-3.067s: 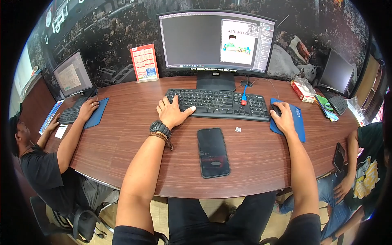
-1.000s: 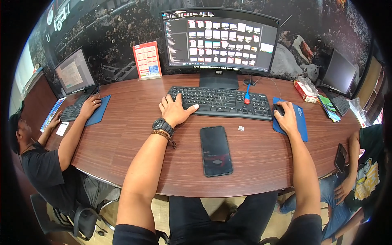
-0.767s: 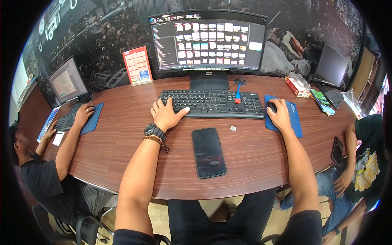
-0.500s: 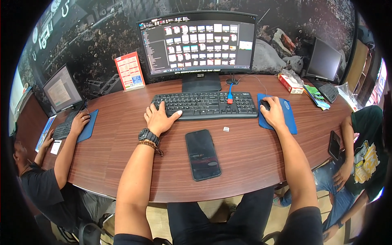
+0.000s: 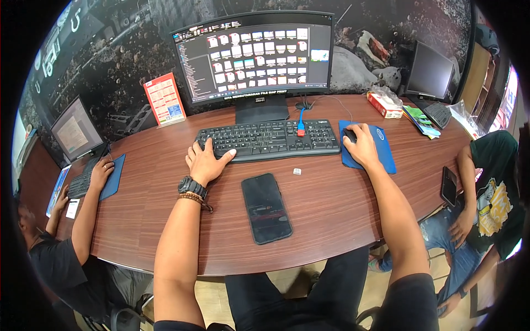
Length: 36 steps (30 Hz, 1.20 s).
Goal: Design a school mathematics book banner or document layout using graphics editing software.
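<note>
My left hand (image 5: 206, 164) rests with spread fingers on the left end of a black keyboard (image 5: 265, 139). A watch and a beaded bracelet circle that wrist. My right hand (image 5: 361, 145) is curled over a dark computer mouse (image 5: 350, 135) on a blue mouse pad (image 5: 386, 154). Behind the keyboard stands a wide monitor (image 5: 254, 55) filled with rows of file thumbnails. A blue cable with a red end (image 5: 301, 126) lies across the keyboard. Between my forearms lies a black phone (image 5: 266, 208), screen up, and a small whitish square piece (image 5: 297, 171) sits beyond it.
To the left, a person (image 5: 61, 254) works a keyboard and mouse before another monitor (image 5: 78, 129). On the right sits a person (image 5: 491, 198) beside a phone (image 5: 449, 186). A red calendar stand (image 5: 165, 101), a red-and-white box (image 5: 384, 105) and a dark monitor (image 5: 430, 71) line the back.
The whole view has shifted slightly, so the desk and monitor appear a little further left. My hands stay on the keyboard and the mouse.
</note>
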Available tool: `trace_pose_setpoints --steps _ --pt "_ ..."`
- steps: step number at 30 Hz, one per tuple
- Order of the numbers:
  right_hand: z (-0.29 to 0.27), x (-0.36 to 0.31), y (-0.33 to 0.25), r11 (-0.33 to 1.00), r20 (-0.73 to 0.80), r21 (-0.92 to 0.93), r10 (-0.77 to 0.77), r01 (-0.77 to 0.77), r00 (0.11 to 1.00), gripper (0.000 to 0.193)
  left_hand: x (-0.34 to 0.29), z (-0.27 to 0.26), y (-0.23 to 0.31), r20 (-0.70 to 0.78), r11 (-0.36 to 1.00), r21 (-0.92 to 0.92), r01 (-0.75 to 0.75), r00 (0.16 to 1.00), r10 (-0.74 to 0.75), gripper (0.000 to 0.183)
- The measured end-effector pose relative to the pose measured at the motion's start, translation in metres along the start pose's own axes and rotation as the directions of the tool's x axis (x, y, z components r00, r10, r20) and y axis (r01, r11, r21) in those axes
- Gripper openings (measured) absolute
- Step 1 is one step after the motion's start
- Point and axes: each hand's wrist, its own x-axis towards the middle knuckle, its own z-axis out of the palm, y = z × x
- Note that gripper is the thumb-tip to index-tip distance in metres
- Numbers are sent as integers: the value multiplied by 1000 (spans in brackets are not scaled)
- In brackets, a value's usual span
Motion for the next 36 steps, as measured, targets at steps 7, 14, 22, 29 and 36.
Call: trace_pose_setpoints --steps 7,14,22,29,36 --pt "3 0 5 1000 0 0 -14 14 1000 40 1 3 0 -4 1000 -5 -1 1000 1 102" --pt "3 0 1 999 20 13 -36 36 999 39 2 4 -4 -20 1000 -7 -12 1000 11 102" --pt "4 0 6 994 23 29 -104 103 994 40 2 2 0 5 1000 -1 2 1000 -2 103" --pt "2 -1 1 991 34 68 -117 115 993 39 0 4 0 -27 1000 31 -1 1000 2 102" --pt "0 0 2 986 61 68 -155 151 986 38 3 6 -3 -16 1000 4 -15 1000 15 103"
